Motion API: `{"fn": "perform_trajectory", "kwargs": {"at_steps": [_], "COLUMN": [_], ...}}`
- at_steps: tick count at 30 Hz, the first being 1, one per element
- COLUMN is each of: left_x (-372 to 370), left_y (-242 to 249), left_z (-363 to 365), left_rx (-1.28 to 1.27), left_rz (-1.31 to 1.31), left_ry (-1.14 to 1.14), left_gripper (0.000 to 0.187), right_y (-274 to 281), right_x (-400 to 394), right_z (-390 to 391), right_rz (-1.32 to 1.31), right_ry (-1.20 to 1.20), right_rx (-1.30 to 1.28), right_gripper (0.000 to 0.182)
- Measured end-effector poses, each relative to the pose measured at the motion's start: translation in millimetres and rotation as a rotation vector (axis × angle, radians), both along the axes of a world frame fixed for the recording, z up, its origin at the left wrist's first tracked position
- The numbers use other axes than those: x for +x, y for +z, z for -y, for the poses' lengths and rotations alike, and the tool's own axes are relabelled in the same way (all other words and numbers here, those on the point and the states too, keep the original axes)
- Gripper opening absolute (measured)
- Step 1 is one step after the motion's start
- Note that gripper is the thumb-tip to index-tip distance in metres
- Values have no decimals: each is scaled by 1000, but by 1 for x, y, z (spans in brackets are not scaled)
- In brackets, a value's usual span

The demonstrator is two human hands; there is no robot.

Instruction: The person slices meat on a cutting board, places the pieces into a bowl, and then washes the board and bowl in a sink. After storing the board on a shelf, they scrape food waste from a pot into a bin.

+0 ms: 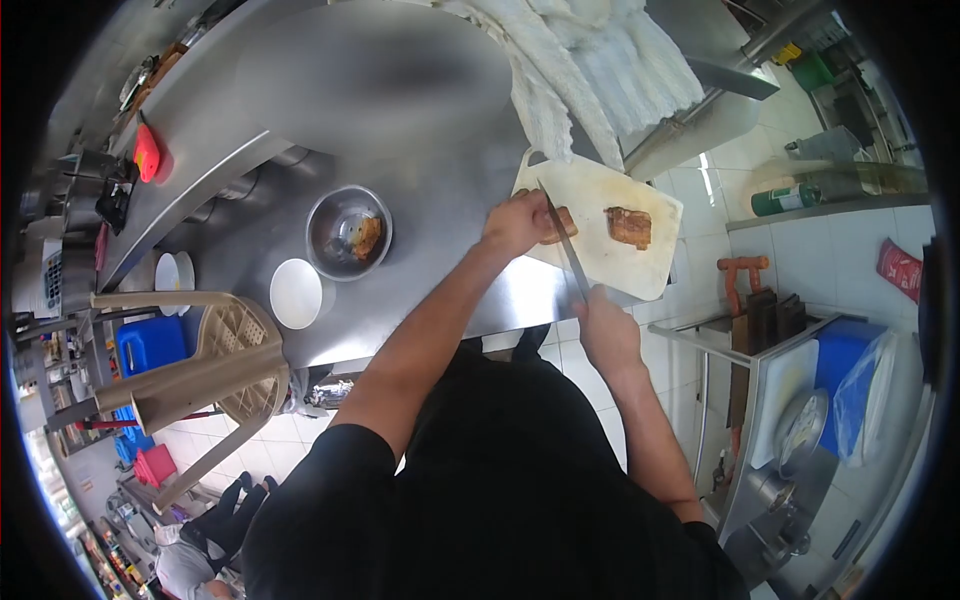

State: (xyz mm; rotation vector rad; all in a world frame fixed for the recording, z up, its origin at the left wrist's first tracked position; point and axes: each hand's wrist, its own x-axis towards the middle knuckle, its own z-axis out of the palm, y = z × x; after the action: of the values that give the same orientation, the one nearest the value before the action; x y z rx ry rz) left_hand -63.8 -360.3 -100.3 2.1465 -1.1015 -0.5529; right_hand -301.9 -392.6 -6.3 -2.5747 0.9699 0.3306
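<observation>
A long knife (567,241) lies across a piece of browned meat (559,226) on the white cutting board (655,275). My right hand (607,330) is closed around its handle at the board's near edge. At the board's left side my left hand (517,222) has its fingers bent against the same piece of meat, holding it beside the blade. A second browned piece (629,228) rests farther right on the board. To the left, a metal bowl (323,257) contains another browned piece (367,238), with a white bowl (297,293) next to it.
White towels (600,80) lie behind the board on the steel table (430,290). A beige plastic chair (240,360) stands at the left. Farther off at lower left is another person (190,560). A metal rack (745,350) with trays stands at the right.
</observation>
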Motion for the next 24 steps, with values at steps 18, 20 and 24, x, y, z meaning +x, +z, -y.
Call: {"fn": "perform_trajectory", "kwargs": {"at_steps": [18,20,24], "left_x": [6,1,-4], "left_y": [-16,-27,-25], "left_z": [-16,-22,-22], "left_rx": [-138,-204,-253], "left_rz": [-102,-100,-189], "left_ry": [106,152,157], "left_gripper": [14,15,18], "right_y": [-60,-64,-54], "right_x": [54,51,48], "right_z": [28,28,29], "right_rz": [21,4,13], "right_ry": [-103,-97,-75], "right_rx": [123,118,114], "right_gripper": [39,39,38]}}
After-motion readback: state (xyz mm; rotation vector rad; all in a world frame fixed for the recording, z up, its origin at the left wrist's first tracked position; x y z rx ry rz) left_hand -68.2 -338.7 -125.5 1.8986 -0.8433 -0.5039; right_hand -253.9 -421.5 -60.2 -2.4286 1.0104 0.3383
